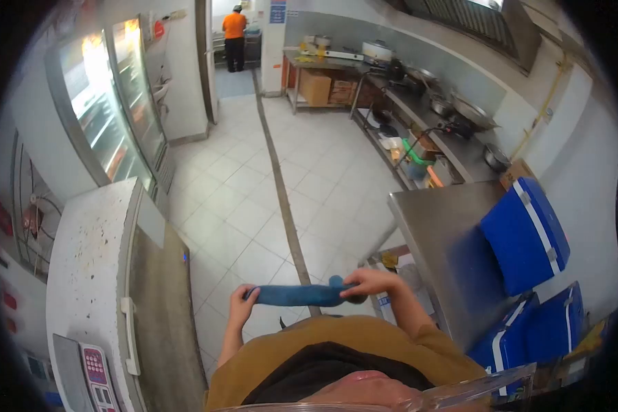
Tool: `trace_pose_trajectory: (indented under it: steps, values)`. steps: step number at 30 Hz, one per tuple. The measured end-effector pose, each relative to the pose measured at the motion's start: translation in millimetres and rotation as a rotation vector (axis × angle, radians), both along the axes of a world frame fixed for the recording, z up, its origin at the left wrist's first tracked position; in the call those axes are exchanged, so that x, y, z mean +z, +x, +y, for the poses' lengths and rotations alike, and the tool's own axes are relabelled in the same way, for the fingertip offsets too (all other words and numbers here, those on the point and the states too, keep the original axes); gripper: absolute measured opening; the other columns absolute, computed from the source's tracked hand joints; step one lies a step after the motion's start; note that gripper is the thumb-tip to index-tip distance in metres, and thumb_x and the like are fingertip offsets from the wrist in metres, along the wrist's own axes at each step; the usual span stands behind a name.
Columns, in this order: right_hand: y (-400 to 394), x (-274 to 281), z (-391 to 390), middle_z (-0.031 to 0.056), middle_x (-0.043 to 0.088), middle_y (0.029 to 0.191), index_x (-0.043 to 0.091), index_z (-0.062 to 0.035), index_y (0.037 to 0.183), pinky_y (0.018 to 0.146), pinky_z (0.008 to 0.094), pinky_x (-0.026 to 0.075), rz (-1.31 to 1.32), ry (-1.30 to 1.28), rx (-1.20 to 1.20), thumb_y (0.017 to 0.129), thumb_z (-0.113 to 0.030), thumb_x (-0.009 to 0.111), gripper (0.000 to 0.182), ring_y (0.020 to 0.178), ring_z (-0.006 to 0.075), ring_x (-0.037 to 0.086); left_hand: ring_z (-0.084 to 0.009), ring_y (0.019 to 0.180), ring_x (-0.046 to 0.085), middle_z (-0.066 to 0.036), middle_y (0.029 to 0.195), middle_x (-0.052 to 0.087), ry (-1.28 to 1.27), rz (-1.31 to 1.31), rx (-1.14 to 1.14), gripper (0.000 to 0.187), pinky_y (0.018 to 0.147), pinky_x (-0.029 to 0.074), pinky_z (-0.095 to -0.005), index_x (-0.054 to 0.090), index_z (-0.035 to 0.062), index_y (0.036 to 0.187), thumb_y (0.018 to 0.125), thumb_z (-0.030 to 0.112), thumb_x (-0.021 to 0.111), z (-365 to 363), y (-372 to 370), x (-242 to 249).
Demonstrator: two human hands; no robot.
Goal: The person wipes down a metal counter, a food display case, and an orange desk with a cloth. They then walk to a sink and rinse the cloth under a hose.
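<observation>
A blue-teal strip of cloth is stretched level in front of my body, above the tiled floor. At its left end the fingers of my left hand are closed on it. My right hand pinches the right end, where the cloth is bunched and a small lobe sticks up. Part of the cloth beyond my right fingers looks darker.
A steel table with blue cooler boxes stands at right, pans on a long counter beyond. At left are a chest freezer and glass-door fridges. A person in orange stands in the far doorway.
</observation>
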State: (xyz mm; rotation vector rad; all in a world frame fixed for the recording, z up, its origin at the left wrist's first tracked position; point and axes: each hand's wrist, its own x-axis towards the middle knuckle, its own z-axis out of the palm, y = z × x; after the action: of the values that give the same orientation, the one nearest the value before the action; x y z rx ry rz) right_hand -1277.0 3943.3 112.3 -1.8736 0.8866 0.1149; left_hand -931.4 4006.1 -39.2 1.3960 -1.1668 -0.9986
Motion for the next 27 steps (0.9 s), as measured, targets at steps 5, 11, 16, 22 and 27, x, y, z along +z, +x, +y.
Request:
trace_pose_trajectory:
  steps: [5,11,16,22,27]
  values:
    - [35.7,31.3,-58.7,-0.0003,0.053,0.062,0.066,-0.0004,0.084,0.056,0.0277,0.039,-0.025,-0.089,-0.213,0.084,-0.034,0.066,0.034,0.063,0.0093,0.047,-0.0083,0.069,0.053,0.0,0.073,0.06,-0.071,0.096,0.035,0.014,0.062,0.044,-0.0235,0.065,0.0012,0.084,0.083,0.015,0.069,-37.8,20.0,-11.8]
    - [46.2,-11.7,-144.8,-0.0004,0.054,0.067,0.064,-0.001,0.082,0.061,0.0269,0.041,-0.193,-0.183,-0.391,0.081,-0.029,0.069,0.028,0.066,0.0097,0.049,-0.009,0.071,0.057,-0.001,0.078,0.064,0.06,0.258,0.004,0.012,0.066,0.045,-0.0224,0.066,0.0006,0.089,0.083,0.011,0.068,-99.0,53.1,-12.8]
    - [44.5,-60.1,-239.7,0.0033,0.061,0.072,0.066,-0.0004,0.085,0.066,0.027,0.044,-0.272,-0.257,-0.438,0.079,-0.022,0.071,0.023,0.071,0.011,0.054,-0.0103,0.071,0.058,-0.003,0.078,0.066,0.161,0.137,-0.123,0.013,0.067,0.047,-0.0243,0.067,-0.0004,0.091,0.082,0.009,0.068,-198.0,89.4,-8.6]
    - [116.6,-88.1,-384.8,0.0092,0.063,0.079,0.068,-0.005,0.085,0.068,0.0302,0.046,-0.274,-0.432,-0.332,0.076,-0.02,0.072,0.018,0.076,0.0193,0.058,-0.0109,0.074,0.06,-0.005,0.079,0.067,0.215,-0.008,-0.17,0.018,0.07,0.048,-0.0247,0.068,-0.0023,0.092,0.08,0.011,0.071,-320.8,159.8,-3.6]
    - [215.9,-80.5,-499.6,0.01,0.059,0.076,0.068,-0.0035,0.082,0.067,0.0325,0.045,-0.388,-0.42,-0.101,0.078,-0.021,0.071,0.018,0.075,0.0235,0.057,-0.0108,0.072,0.06,-0.005,0.08,0.067,0.178,-0.023,0.186,0.019,0.069,0.048,-0.025,0.068,-0.0024,0.092,0.079,0.011,0.072,-379.6,237.4,-3.7]
